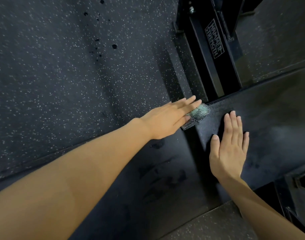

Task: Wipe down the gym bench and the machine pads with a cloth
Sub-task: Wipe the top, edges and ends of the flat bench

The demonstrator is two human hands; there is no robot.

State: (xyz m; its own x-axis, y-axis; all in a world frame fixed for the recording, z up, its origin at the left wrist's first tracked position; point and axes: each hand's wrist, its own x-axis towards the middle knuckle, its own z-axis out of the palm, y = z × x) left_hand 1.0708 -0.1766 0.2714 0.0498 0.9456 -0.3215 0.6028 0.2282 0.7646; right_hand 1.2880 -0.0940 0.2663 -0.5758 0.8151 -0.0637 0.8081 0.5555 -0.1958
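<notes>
**Both hands flat on the gym bench, cloth under the left one**

Speckled black rubber floor (61,70) fills the left and upper part of the view, with a scatter of dark wet-looking spots (114,46) near its top middle. Below it the gym bench (278,118) runs across from lower left to right, covered in dark padding in two parts. The first pad (157,170), on the left, shows smeared streaks on its surface. A narrow gap (195,146) separates it from the second pad (269,139).

The left hand (167,116) reaches in over the bench's far edge, fingers straight and close together, pressing down on the cloth (198,114). The cloth is bunched, teal with a black-and-white checked weave, and lies at the far corner of the second pad, just beside the gap; the fingertips cover part of it.

Just right of the cloth, apart from it, the right hand (229,149) lies palm down on the second pad, fingers straight and nearly together, thumb spread out to the side, holding nothing.

Beyond the bench, upper right, a black steel frame (202,70) rises from the floor, bearing a label (214,38) that reads HAMMER STRENGTH.
</notes>
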